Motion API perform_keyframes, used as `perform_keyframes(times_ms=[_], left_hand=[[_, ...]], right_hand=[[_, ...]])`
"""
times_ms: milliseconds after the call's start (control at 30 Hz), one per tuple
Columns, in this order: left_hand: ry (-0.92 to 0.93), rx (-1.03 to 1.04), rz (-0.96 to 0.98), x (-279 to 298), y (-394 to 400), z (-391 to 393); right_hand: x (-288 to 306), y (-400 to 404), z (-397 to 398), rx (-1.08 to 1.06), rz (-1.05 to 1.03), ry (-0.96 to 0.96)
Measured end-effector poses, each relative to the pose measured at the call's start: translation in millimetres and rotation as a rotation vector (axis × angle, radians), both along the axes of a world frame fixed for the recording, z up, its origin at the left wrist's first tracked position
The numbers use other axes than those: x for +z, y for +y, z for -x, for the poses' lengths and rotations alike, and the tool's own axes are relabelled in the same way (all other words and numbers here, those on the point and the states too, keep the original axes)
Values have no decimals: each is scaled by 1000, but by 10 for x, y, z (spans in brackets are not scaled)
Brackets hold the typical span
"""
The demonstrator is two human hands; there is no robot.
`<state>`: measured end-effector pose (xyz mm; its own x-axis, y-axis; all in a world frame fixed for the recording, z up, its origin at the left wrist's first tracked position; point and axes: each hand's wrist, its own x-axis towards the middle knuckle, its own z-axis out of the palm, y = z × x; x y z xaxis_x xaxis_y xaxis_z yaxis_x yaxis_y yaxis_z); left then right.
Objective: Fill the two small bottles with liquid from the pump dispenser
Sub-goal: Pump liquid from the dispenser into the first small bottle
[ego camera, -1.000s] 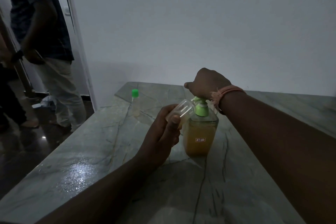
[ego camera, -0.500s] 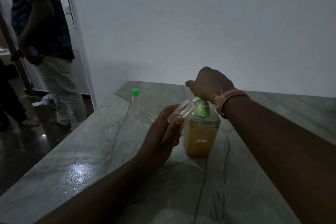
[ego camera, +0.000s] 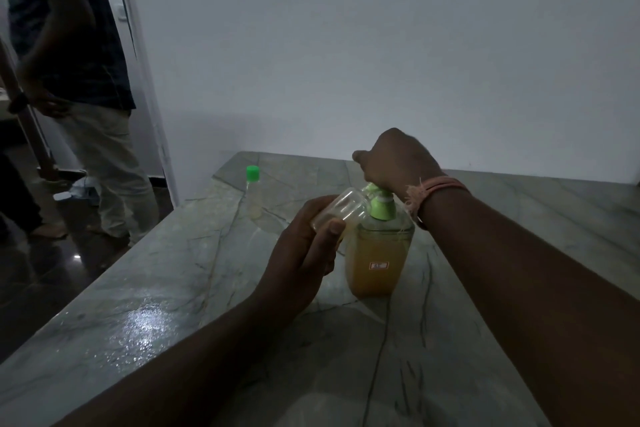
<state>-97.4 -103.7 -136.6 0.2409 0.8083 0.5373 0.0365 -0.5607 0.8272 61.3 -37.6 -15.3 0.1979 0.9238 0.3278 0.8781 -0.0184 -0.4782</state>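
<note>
1. Step in hand: filling of the first small bottle. The second small bottle, with its green cap fitted, stands upright on the bench, well apart from the work, toward the far left corner. Its contents cannot be judged in this light.
2. Left hand: fingers and thumb are wrapped round the open bottle. The bottle is clear, uncapped and tilted, its mouth brought up against the green spout of the pump dispenser. Little or no liquid is visible inside it.
3. Right hand: it rests on top of the green pump head, fingers curled over it, in a pressing posture. A pink thread band sits at the wrist.
4. Dispenser position: upright on the bench near its middle, directly in front of the person, roughly three-quarters full of amber liquid.
5. Next move, as judged: depress the pump head in full strokes while the left hand keeps the bottle mouth directly under the spout outlet. Misalignment is likely to send liquid down the dispenser wall or onto the bench.
6. Remaining work, as judged: cap this bottle, then uncap and fill the second one if empty.
7. Bystander: another person stands at far left, clear of the bench.
</note>
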Motion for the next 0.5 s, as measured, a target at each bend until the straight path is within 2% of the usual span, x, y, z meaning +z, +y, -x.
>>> perform_keyframes(times_ms=[100, 333, 500], left_hand=[[-18, -7, 17, 2, -7, 9], [2, -22, 16, 2, -42, 5], [13, -2, 6, -3, -20, 10]], right_hand=[[-30, -23, 17, -2, 26, 1], [113, -111, 50, -1, 16, -164], [-11, -47, 19, 4, 21, -7]])
